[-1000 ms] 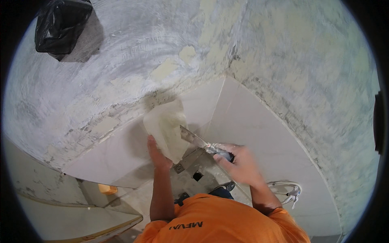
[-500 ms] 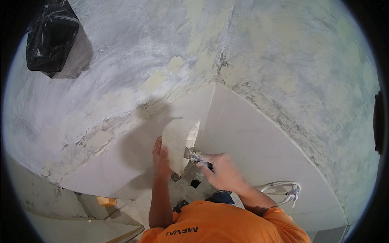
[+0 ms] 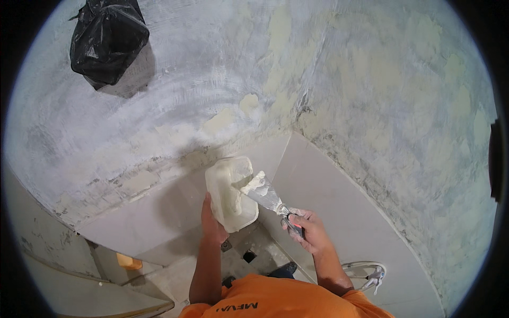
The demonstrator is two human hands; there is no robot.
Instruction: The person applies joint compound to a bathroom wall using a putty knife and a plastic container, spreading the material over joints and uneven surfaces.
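My left hand (image 3: 213, 225) is closed around the lower left side of a translucent plastic tub (image 3: 213, 183), its far fingers hidden behind it. The tub is tilted and its mouth faces right; cream-coloured filler (image 3: 230, 199) coats the inside. In my right hand (image 3: 312, 231) is a putty knife (image 3: 268, 198), gripped by its dark handle with a red patch. Wet filler sits on the blade's wide end, which reaches over the tub's right rim. Pale smears cover the right fingers.
Patchy plastered walls (image 3: 185, 98) meet in a corner ahead, above smooth pale panels (image 3: 328, 185). A black plastic bag (image 3: 108, 45) hangs at the upper left. Below are a dark square floor drain (image 3: 249, 256), an orange-yellow object (image 3: 129, 261) and a white hose with a sprayer (image 3: 375, 275).
The tub's mouth has turned more into view. The putty knife has swung round, its filler-loaded blade now plainly showing, and my right hand has moved slightly right and down.
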